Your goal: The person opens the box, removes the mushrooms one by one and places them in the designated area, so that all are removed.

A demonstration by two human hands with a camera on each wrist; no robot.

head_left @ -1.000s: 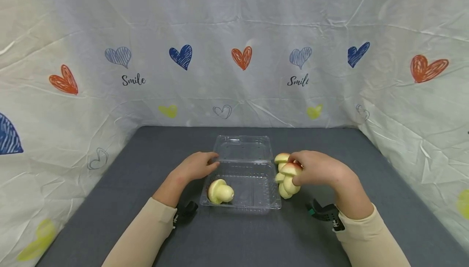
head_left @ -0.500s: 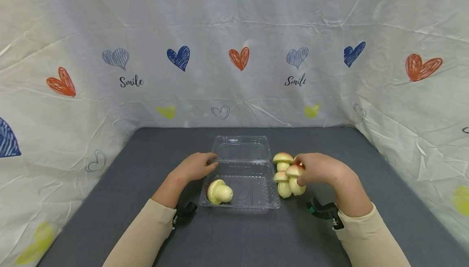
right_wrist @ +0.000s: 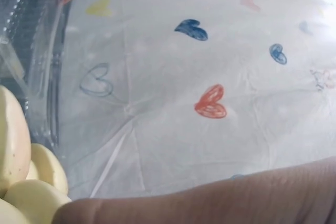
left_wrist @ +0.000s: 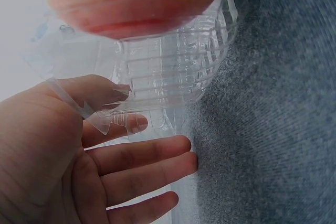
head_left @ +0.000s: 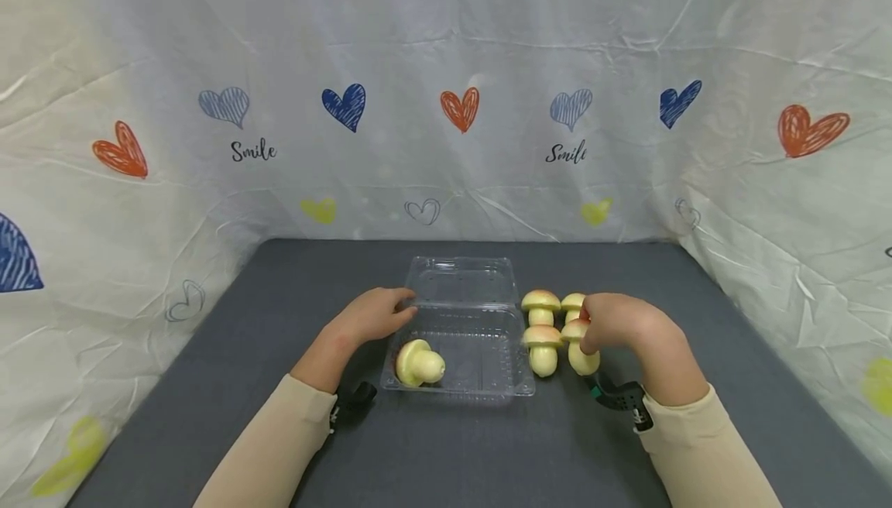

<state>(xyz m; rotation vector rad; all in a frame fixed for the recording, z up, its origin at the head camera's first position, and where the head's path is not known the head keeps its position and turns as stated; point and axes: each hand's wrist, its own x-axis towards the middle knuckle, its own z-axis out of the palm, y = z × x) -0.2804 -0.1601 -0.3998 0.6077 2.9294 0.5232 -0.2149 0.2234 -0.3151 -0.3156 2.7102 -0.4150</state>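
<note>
My right hand [head_left: 620, 326] pinches a toy mushroom [head_left: 578, 357], pale yellow with a reddish cap, at the front right of a small group. Beside it on the table are a front-left mushroom [head_left: 543, 351], a back-left mushroom [head_left: 540, 307] and a back-right mushroom [head_left: 573, 303], partly behind my fingers. A clear plastic container [head_left: 481, 390] stands left of the group, lid open. One mushroom [head_left: 420, 363] lies on its side in its front-left corner. My left hand [head_left: 372, 314] rests at the container's left rim; in the left wrist view its fingers [left_wrist: 152, 177] are fairly straight.
The container's clear lid [head_left: 460, 279] is folded back behind it. A dark grey tabletop [head_left: 467, 454] lies under everything, and a white curtain [head_left: 411, 43] printed with hearts stands behind and at both sides.
My right hand has moved a little to the right with the front-right mushroom, which has separated from the overlapping group. The left hand and container have stayed in place.
</note>
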